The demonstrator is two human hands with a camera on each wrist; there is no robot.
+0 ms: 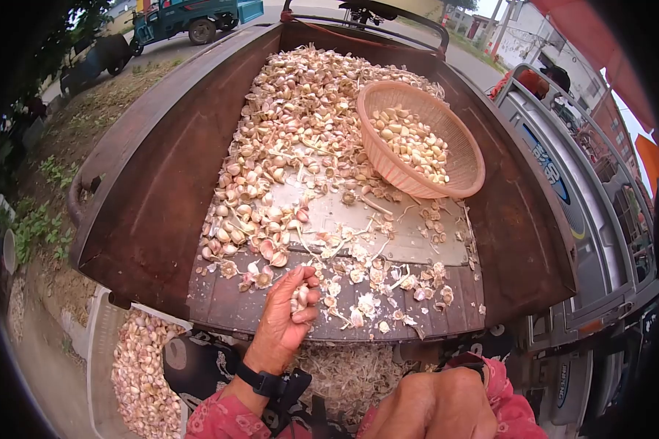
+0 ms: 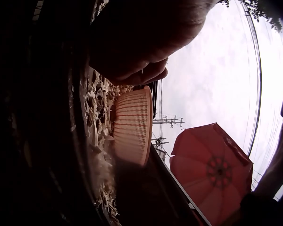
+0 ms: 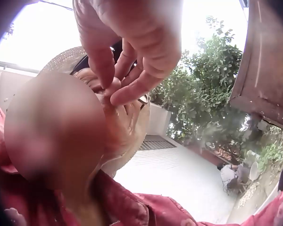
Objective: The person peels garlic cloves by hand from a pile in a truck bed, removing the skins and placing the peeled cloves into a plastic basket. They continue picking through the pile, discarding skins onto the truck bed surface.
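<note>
**Garlic sorting well under way on a cart bed**

A person's left hand (image 1: 289, 307) curls around a few cloves (image 1: 300, 296) at the near edge of a rusty cart bed (image 1: 146, 212). The right hand (image 1: 436, 406) hangs low by the lap in the head view; seen from its own wrist, its thumb and fingers (image 3: 127, 84) are pinched together, though whether on a clove or a scrap of skin cannot be told. A pink basket (image 1: 458, 175), tilted against the bed's right side, holds a modest heap of separated cloves, while a far larger pile of garlic (image 1: 293, 124) covers the bed's middle and far end, so most of the work appears left. Papery skins (image 1: 366, 278) litter the near boards. Only the head view shows the piles and a crate of garlic (image 1: 135, 373) at lower left; the left wrist view adds the basket's ribbed side (image 2: 132, 125) and a red umbrella (image 2: 212, 169) overhead.
</note>
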